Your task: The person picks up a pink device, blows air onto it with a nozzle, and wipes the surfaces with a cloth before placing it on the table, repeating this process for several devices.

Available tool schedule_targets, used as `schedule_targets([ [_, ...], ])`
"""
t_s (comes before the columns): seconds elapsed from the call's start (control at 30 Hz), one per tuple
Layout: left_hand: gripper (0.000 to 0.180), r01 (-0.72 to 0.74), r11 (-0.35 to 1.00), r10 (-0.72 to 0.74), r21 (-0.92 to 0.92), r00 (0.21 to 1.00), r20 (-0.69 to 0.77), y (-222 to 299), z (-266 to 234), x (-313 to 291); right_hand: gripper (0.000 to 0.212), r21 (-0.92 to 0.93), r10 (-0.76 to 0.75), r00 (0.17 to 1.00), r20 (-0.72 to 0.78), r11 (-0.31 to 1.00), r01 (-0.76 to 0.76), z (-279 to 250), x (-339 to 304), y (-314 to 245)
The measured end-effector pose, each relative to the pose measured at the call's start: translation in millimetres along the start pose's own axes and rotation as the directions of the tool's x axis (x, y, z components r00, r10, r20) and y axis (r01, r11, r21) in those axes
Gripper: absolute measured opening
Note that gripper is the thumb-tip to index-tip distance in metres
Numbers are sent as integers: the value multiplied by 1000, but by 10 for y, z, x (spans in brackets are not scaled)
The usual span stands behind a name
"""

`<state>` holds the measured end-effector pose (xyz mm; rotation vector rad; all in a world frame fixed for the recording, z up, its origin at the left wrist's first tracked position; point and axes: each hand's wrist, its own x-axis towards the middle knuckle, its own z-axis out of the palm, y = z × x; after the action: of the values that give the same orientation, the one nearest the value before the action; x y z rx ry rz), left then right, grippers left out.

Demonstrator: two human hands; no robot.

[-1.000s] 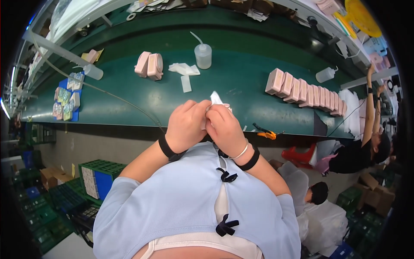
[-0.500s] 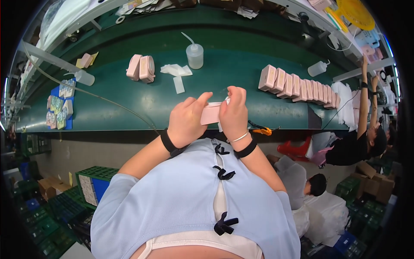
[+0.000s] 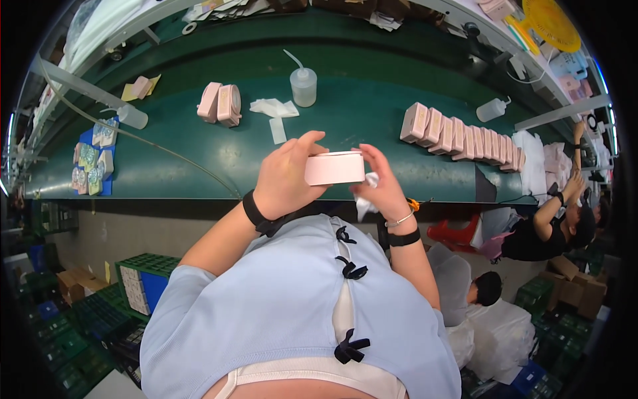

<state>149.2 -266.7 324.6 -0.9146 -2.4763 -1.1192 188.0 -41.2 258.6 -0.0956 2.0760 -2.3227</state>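
My left hand (image 3: 282,178) grips the left end of a small pale pink case (image 3: 335,169) with rounded edges, held above the front edge of the green worktable (image 3: 199,156). At the case's right end, my right hand (image 3: 391,194) has its thumb and fingers curved around a crumpled white wipe (image 3: 365,201); the fingertips are close to the case, and I cannot tell if they touch it. Beyond my hands lie another crumpled white wipe (image 3: 274,108) and a small white slip (image 3: 277,131). A squeeze bottle (image 3: 304,88) with a bent spout stands behind them.
Two pink cases (image 3: 229,106) stand at the left, and a long row of pink cases (image 3: 457,136) at the right. A thin hose (image 3: 166,147) crosses the table's left. Patterned pieces (image 3: 86,159) rest on a blue board. A co-worker (image 3: 561,226) is at the far right.
The pink case has turned so its long side now faces me. My right hand has opened out and moved right with the wipe. The co-worker's arms have lowered.
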Motion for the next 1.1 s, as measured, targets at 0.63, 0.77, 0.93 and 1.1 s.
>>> schedule_targets([
  [0.63, 75, 86, 854, 52, -513, 968, 248, -97, -410, -81, 67, 161, -77, 977, 198, 986, 45, 89, 4, -226],
  [0.77, 70, 135, 842, 8, -522, 965, 263, -72, -425, -101, 65, 158, -103, 970, 218, 985, 69, 110, 22, -216],
  [0.93, 70, 55, 881, 27, -470, 986, 165, -74, -471, -154, 67, 150, -36, 977, 211, 989, 4, 175, 16, -239],
  [1.1, 59, 341, 728, -221, -594, 938, 267, -241, -393, -269, 60, 147, 103, 985, 138, 981, -124, 210, -31, -262],
])
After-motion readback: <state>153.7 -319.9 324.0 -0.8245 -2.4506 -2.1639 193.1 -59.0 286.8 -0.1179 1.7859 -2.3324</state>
